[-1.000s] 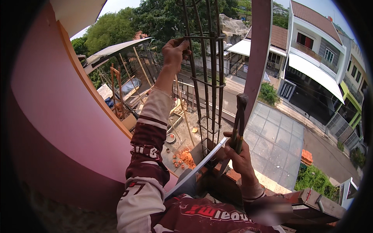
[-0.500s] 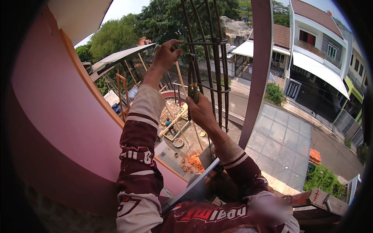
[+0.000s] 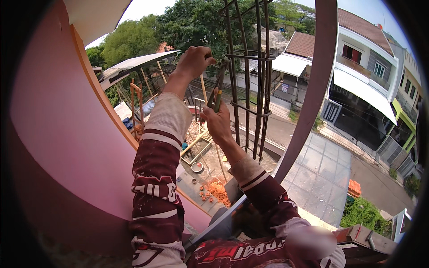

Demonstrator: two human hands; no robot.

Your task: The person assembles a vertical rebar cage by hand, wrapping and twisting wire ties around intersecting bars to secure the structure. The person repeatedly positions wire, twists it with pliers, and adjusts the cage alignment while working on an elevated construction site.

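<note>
A pair of pincers (image 3: 219, 82) with dark jaws and worn green-and-yellow handles points upward, its handles in my right hand (image 3: 217, 121). The pincers' jaws are up beside a tall rebar cage (image 3: 247, 89), close to one of its stirrups (image 3: 246, 57). To the left of the jaws, my left hand (image 3: 195, 61) is raised with its fingers curled and pinched together. Anything thin between those fingertips is too small to make out. The cage has several upright bars tied round with bent steel stirrups.
A pink wall (image 3: 85, 138) with an orange edge curves along my left. A purplish post (image 3: 316, 85) stands right of the cage. Far below, a person (image 3: 186, 147) is on a building site with a round tub (image 3: 197, 167) and orange rubble (image 3: 218, 191).
My right hand has moved a little left and the pincers have tilted, with their handles spread wider. My left hand has shifted slightly right, its fingers more curled. The view has turned slightly.
</note>
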